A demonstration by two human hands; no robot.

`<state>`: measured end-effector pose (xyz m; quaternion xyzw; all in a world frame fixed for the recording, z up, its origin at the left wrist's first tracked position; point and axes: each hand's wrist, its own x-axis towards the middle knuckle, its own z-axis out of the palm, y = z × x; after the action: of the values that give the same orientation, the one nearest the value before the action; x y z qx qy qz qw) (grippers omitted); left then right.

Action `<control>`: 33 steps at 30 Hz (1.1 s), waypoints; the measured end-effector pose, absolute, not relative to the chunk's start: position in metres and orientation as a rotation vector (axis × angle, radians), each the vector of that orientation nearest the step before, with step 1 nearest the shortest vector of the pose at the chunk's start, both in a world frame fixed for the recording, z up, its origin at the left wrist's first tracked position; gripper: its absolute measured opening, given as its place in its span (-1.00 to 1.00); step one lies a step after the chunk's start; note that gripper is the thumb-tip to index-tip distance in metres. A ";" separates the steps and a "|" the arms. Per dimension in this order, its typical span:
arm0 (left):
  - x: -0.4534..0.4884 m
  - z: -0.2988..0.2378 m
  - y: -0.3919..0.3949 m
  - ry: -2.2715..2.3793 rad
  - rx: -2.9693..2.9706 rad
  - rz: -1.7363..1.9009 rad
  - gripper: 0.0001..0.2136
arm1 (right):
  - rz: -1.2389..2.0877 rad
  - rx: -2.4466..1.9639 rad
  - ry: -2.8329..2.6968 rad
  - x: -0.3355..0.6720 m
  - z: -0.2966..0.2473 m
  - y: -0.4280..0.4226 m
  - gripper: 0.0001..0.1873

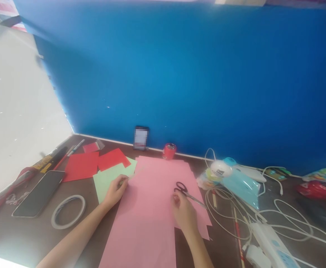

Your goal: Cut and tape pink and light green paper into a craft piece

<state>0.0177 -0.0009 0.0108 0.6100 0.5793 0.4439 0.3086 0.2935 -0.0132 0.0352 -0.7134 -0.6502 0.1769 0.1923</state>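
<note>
Long pink paper (146, 219) lies in front of me over more pink sheets (198, 223) that show at its right. At its left edge rests my left hand (117, 190), the fingers curled in and touching the paper, partly over a light green sheet (104, 182). My right hand (183, 212) is closed in a pinch at the right edge of the pink paper; its fingertips are blurred. Just beyond those fingers, scissors (189, 195) with dark handles lie on the pink sheets, blades pointing right.
At left are red papers (81, 165), a phone (38, 193) and a tape roll (68, 212). A red round object (169, 151) and a small dark-framed device (141, 138) stand by the blue wall (179, 74). White cables (230, 197) and a power strip (274, 245) crowd the right.
</note>
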 end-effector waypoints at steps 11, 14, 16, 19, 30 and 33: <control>0.022 0.022 -0.008 1.311 1.577 1.089 -0.78 | 0.340 -1.427 -1.963 0.277 0.013 -0.015 -0.70; 0.025 0.027 -0.012 1.264 1.525 0.962 -0.75 | 0.297 -1.286 -2.051 0.261 0.008 -0.017 -0.60; 0.026 0.029 -0.013 1.213 1.539 0.912 -0.76 | 0.284 -1.214 -2.118 0.253 0.005 -0.018 -0.54; 0.027 0.032 -0.015 1.092 1.580 0.843 -0.79 | 0.278 -1.155 -2.188 0.245 0.003 -0.019 -0.47; 0.030 0.019 -0.019 1.205 1.923 0.901 -0.54 | 0.342 -1.077 -2.239 0.228 0.009 0.001 -0.81; 0.029 0.008 -0.020 1.396 2.184 0.817 -0.32 | 0.284 -1.091 -2.157 0.229 0.015 0.017 -0.79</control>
<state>0.0287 -0.0197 0.0081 0.7856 0.5021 0.2939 0.2106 0.2295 0.0175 0.0153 -0.4205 -0.8314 0.1094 0.3464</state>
